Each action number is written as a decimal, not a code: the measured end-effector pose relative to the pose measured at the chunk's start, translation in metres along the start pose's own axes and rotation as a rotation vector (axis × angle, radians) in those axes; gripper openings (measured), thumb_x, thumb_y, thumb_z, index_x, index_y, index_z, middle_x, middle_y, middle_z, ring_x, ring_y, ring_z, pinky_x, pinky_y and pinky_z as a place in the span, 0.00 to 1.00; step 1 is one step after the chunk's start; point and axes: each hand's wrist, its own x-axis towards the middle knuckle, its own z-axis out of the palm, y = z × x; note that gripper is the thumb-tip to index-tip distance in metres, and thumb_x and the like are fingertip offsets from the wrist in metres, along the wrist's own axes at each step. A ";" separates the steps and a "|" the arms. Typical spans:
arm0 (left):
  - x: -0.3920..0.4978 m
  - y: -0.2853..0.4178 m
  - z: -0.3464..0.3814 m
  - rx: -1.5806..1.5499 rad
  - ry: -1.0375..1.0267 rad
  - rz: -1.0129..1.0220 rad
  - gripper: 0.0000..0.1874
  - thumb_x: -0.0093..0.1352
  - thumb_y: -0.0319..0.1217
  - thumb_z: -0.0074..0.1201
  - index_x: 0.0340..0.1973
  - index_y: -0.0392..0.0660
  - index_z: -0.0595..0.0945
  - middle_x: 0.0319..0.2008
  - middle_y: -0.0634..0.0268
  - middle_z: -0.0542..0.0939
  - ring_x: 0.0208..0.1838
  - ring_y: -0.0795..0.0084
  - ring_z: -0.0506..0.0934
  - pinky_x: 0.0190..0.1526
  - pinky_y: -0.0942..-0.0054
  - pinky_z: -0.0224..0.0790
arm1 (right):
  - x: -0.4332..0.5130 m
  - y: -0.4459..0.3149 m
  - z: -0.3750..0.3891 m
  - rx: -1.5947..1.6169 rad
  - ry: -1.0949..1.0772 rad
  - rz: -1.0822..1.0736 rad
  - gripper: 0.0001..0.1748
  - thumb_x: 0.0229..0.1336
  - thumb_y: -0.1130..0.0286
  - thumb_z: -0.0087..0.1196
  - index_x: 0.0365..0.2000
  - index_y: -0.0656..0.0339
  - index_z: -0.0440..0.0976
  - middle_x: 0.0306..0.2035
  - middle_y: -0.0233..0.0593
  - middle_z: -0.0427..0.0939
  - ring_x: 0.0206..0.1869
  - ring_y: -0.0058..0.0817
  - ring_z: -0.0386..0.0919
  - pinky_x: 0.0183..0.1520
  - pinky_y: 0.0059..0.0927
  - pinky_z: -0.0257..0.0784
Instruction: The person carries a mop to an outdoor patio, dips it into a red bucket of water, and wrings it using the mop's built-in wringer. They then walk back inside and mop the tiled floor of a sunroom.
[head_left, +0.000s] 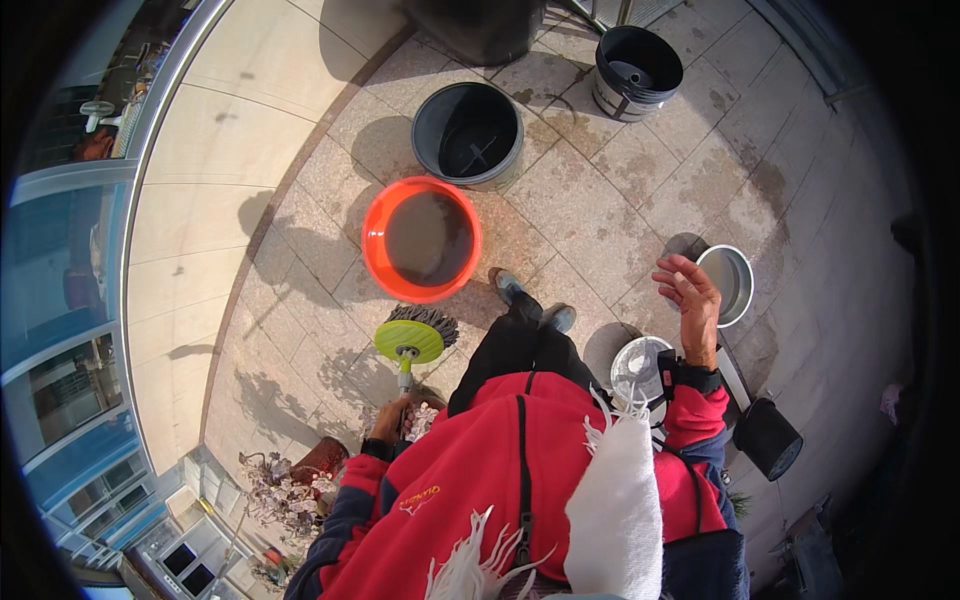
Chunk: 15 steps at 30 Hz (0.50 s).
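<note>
Low on my left side, my left hand (391, 418) is closed around the handle of a round mop (409, 341). The mop has a yellow-green disc and grey strands; its head is up in front of the hand, just short of an orange basin (375, 262) of murky water. My right hand (690, 300) is raised on the right with nothing in it, its fingers spread a little. Behind it in view, partly covered, a light metal pot (744, 289) stands on the paving with liquid inside. Near my right wrist is a white bucket (628, 367).
Beyond the basin stands a large black bucket (502, 176), and farther right another black bucket (634, 109). A black pot (769, 439) lies tipped at the right. Potted plants (289, 487) are at lower left. A tiled wall with windows (217, 157) runs along the left.
</note>
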 end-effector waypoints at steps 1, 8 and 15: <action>0.004 -0.002 0.003 0.042 -0.004 0.024 0.22 0.74 0.49 0.47 0.35 0.40 0.78 0.18 0.69 0.73 0.17 0.78 0.68 0.20 0.77 0.61 | -0.016 0.001 -0.013 0.006 0.056 0.004 0.19 0.63 0.71 0.50 0.53 0.68 0.73 0.49 0.46 0.80 0.46 0.31 0.81 0.47 0.25 0.75; 0.074 -0.013 0.012 0.573 0.031 0.287 0.19 0.73 0.45 0.46 0.41 0.42 0.79 0.19 0.64 0.75 0.20 0.78 0.72 0.22 0.78 0.63 | -0.092 0.015 -0.097 0.086 0.303 -0.027 0.18 0.61 0.69 0.52 0.49 0.66 0.75 0.45 0.43 0.81 0.42 0.27 0.81 0.45 0.25 0.74; 0.077 0.036 0.054 0.780 -0.003 0.288 0.18 0.72 0.45 0.46 0.41 0.42 0.79 0.19 0.64 0.75 0.20 0.78 0.71 0.21 0.78 0.62 | -0.070 0.032 -0.162 -0.056 0.553 -0.110 0.22 0.56 0.78 0.53 0.53 0.67 0.72 0.51 0.43 0.77 0.46 0.29 0.79 0.43 0.26 0.72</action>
